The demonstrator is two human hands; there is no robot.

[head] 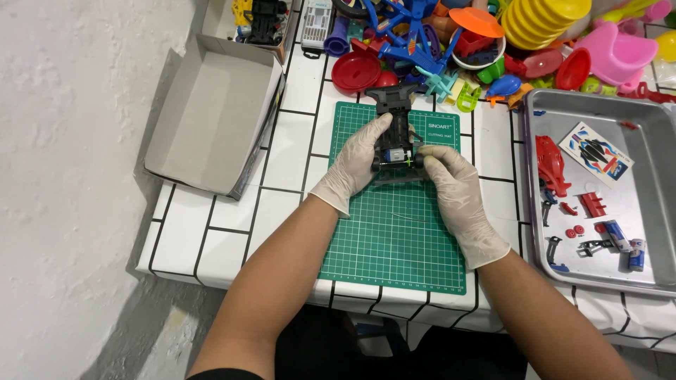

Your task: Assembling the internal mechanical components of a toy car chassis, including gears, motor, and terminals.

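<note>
My gloved left hand (355, 165) and right hand (458, 193) both grip the dark toy car chassis (396, 134) over the green cutting mat (391, 239), open cardboard box (211, 116) left, metal tray (655, 204) of small parts right, plastic toy pile (493, 42) crowding behind.

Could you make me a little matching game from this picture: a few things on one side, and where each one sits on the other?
Things:
1. dark toy car chassis
2. open cardboard box
3. red car body shell
4. green cutting mat

Places:
A. in the metal tray
B. at the table's left edge
C. held between the left hand and the right hand
D. flat on the table, beneath both hands

Pairs: 1-C, 2-B, 3-A, 4-D
</note>
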